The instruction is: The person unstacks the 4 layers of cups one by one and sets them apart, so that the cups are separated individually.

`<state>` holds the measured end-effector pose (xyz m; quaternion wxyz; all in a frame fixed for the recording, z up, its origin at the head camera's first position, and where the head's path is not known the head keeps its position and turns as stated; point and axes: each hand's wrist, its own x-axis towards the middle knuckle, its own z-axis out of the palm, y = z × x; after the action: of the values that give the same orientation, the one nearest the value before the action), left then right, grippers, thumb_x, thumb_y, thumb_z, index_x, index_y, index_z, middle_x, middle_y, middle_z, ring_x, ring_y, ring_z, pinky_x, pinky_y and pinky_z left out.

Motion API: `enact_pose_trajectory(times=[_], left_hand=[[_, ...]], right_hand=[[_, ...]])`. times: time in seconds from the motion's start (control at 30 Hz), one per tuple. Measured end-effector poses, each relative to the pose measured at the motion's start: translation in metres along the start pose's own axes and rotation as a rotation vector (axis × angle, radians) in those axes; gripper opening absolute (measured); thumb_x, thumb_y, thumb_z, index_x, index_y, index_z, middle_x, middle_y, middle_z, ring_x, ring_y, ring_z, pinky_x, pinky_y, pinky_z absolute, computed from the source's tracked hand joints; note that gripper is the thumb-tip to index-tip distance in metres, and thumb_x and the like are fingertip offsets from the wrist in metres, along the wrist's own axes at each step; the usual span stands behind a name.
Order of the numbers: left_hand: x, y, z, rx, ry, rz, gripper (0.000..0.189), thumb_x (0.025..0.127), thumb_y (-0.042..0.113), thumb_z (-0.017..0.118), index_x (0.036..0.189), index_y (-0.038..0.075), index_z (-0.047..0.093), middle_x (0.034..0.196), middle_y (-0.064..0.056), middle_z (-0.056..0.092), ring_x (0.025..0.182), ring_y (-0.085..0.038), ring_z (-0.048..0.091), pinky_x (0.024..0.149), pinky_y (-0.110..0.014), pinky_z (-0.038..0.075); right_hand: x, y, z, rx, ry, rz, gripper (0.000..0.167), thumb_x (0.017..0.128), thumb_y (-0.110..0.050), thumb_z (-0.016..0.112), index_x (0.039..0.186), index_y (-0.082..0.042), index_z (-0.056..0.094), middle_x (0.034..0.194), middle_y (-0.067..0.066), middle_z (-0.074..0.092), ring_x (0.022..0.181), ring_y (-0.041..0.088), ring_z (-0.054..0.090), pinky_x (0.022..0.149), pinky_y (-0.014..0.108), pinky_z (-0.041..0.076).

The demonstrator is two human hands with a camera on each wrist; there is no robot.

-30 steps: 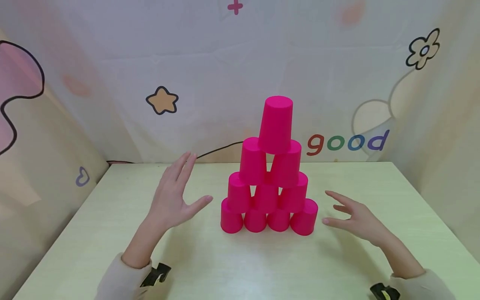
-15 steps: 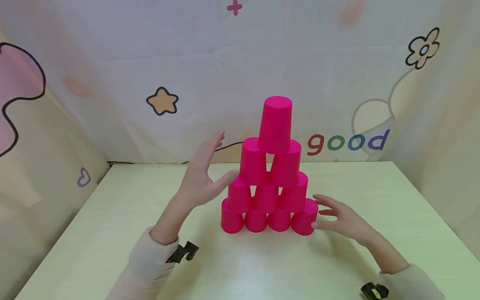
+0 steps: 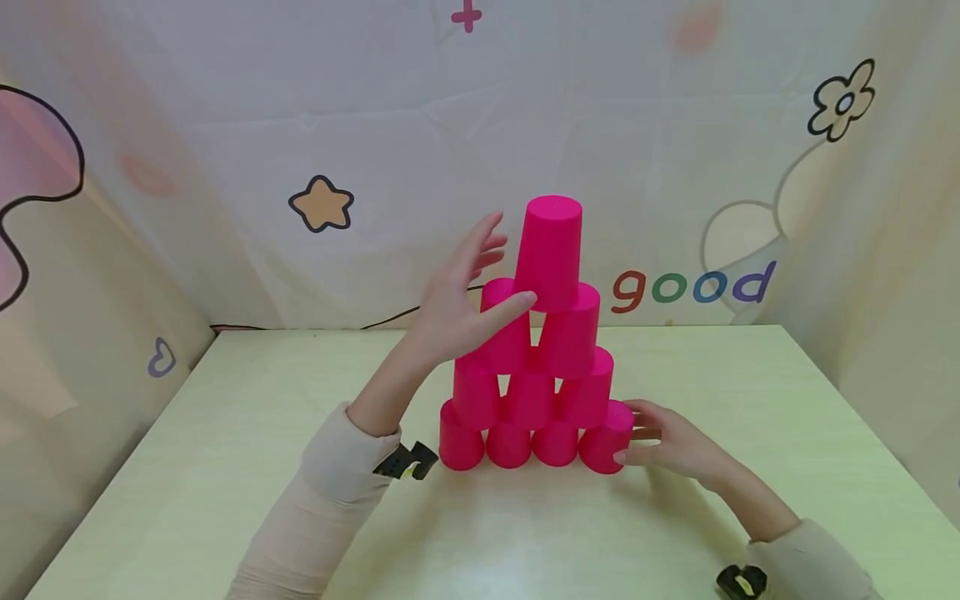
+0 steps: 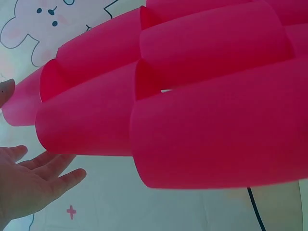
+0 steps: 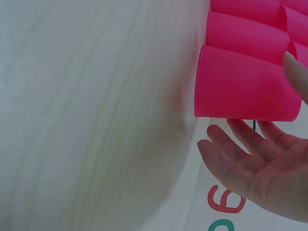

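Upside-down pink plastic cups are stacked as a pyramid in four tiers in the head view, with a single top cup (image 3: 551,250). My left hand (image 3: 457,304) is raised beside that cup, fingers spread, its thumb overlapping the cup's lower left edge. In the left wrist view the same hand's fingers (image 4: 67,180) extend along the cups' far side. Low at the pyramid's right, my right hand (image 3: 678,446) is beside the bottom-row end cup (image 3: 606,437). In the right wrist view, loosely bent fingers (image 5: 226,161) lie along this cup (image 5: 245,86), thumb on the opposite side.
The pyramid stands on a pale wooden table (image 3: 247,433). Behind it hangs a printed curtain (image 3: 405,150) with a star and the word "good". A thin dark cord (image 3: 390,318) runs along the table's back edge. Both sleeves carry black straps.
My left hand has moved up and right from beside the pyramid to the top cup. My right hand has moved left to the bottom-right cup. The cups have stayed stacked.
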<state>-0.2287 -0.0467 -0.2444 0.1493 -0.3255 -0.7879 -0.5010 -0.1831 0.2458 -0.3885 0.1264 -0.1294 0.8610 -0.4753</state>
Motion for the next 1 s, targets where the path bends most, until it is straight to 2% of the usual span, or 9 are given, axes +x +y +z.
enact_pose_trajectory(times=[0.17, 0.27, 0.47, 0.8, 1.0], left_hand=[[0.009, 0.007, 0.006, -0.110, -0.014, -0.024, 0.081, 0.076, 0.022, 0.071, 0.143, 0.020, 0.026, 0.130, -0.004, 0.045, 0.114, -0.016, 0.048, 0.086, -0.030, 0.047], [0.013, 0.010, 0.009, -0.135, -0.022, -0.016, 0.082, 0.075, 0.021, 0.072, 0.143, 0.019, 0.026, 0.128, -0.004, 0.047, 0.110, -0.015, 0.051, 0.083, -0.027, 0.048], [0.018, 0.014, 0.012, -0.123, -0.019, -0.024, 0.084, 0.075, 0.022, 0.073, 0.143, 0.020, 0.024, 0.125, -0.003, 0.048, 0.105, -0.014, 0.052, 0.080, -0.026, 0.049], [0.023, 0.014, 0.016, -0.106, -0.034, 0.033, 0.081, 0.074, 0.018, 0.074, 0.140, 0.016, 0.028, 0.113, -0.003, 0.054, 0.097, -0.014, 0.055, 0.075, -0.026, 0.050], [0.021, 0.015, 0.015, -0.111, -0.019, 0.056, 0.077, 0.074, 0.016, 0.073, 0.138, 0.014, 0.030, 0.110, -0.004, 0.054, 0.093, -0.014, 0.056, 0.074, -0.027, 0.051]], right_hand=[[0.002, 0.004, 0.000, 0.021, -0.025, 0.017, 0.069, 0.071, -0.020, 0.077, 0.127, 0.000, 0.042, 0.120, 0.018, 0.050, 0.107, 0.036, 0.048, 0.079, 0.044, 0.049], [0.003, 0.007, 0.000, 0.043, -0.050, 0.016, 0.069, 0.072, -0.018, 0.076, 0.128, 0.001, 0.041, 0.120, 0.019, 0.050, 0.107, 0.036, 0.049, 0.080, 0.043, 0.049], [0.007, 0.011, 0.000, 0.043, -0.071, 0.007, 0.069, 0.073, -0.017, 0.075, 0.129, 0.001, 0.040, 0.119, 0.018, 0.051, 0.107, 0.033, 0.049, 0.081, 0.044, 0.048], [0.011, 0.014, 0.003, 0.009, -0.061, 0.040, 0.072, 0.072, -0.020, 0.077, 0.131, -0.002, 0.041, 0.116, 0.014, 0.053, 0.105, 0.030, 0.049, 0.080, 0.046, 0.047], [0.013, 0.017, 0.004, -0.009, -0.047, 0.060, 0.073, 0.070, -0.024, 0.078, 0.131, -0.004, 0.042, 0.117, 0.014, 0.053, 0.105, 0.031, 0.049, 0.081, 0.046, 0.047]])
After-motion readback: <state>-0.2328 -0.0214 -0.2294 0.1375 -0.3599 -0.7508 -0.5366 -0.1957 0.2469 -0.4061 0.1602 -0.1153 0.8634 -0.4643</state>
